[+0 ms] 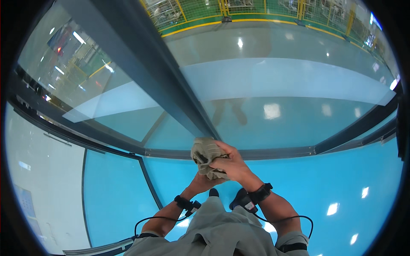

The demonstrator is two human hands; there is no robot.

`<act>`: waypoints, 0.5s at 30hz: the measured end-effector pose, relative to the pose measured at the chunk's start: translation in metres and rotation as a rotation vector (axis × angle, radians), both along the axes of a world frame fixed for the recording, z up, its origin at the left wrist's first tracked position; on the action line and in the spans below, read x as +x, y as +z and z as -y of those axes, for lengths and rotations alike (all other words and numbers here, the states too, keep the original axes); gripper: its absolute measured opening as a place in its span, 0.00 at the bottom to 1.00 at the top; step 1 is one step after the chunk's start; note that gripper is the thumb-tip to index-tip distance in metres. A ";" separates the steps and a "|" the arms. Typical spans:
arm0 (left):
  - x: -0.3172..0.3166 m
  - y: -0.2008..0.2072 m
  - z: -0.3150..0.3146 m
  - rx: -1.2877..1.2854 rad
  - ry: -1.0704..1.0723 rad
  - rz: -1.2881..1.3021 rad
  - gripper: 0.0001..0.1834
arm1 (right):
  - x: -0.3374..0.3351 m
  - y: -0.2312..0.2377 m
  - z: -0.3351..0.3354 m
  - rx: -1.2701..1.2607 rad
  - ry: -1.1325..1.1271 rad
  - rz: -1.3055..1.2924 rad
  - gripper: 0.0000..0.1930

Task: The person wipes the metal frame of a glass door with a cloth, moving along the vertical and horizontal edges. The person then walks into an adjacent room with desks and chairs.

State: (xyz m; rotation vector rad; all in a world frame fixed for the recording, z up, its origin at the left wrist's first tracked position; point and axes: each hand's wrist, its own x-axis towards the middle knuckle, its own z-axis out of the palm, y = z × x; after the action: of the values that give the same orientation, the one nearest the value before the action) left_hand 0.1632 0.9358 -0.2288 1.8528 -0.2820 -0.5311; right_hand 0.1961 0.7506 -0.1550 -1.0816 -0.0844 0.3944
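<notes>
A bunched grey-beige cloth [206,152] with dark smudges is between my two hands, in front of my body. My right hand [232,164] grips it from the right, its thumb and fingers pressed into the folds. Below the cloth, my left hand [204,183] supports it from underneath; most of its fingers are hidden by the cloth. Just beyond the bundle rises a dark grey frame post [171,81], its lower end next to the cloth.
Glass panels [273,123] with a frosted white band [290,79] stand ahead, set on a dark bottom rail [273,152]. A white wall panel [42,170] is at left. Yellow mesh fencing [265,8] lies beyond the glass. Cables [284,220] hang from both wrist straps above the glossy blue floor [341,183].
</notes>
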 end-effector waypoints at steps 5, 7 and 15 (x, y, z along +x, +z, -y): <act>-0.002 -0.018 -0.024 -0.306 0.295 -0.125 0.15 | -0.004 -0.009 0.020 0.095 -0.067 0.012 0.31; 0.004 -0.015 -0.040 -0.400 0.319 -0.131 0.16 | -0.008 -0.018 0.020 0.235 -0.131 -0.070 0.27; 0.003 0.011 -0.071 -0.887 0.412 -0.349 0.20 | -0.046 -0.081 -0.020 -0.071 -0.058 -0.393 0.26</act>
State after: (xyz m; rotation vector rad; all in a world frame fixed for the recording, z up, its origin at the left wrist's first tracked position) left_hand 0.1663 1.0072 -0.2180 0.8957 0.1023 -0.3442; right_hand 0.1506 0.7708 -0.2361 -1.0562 0.3107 0.5537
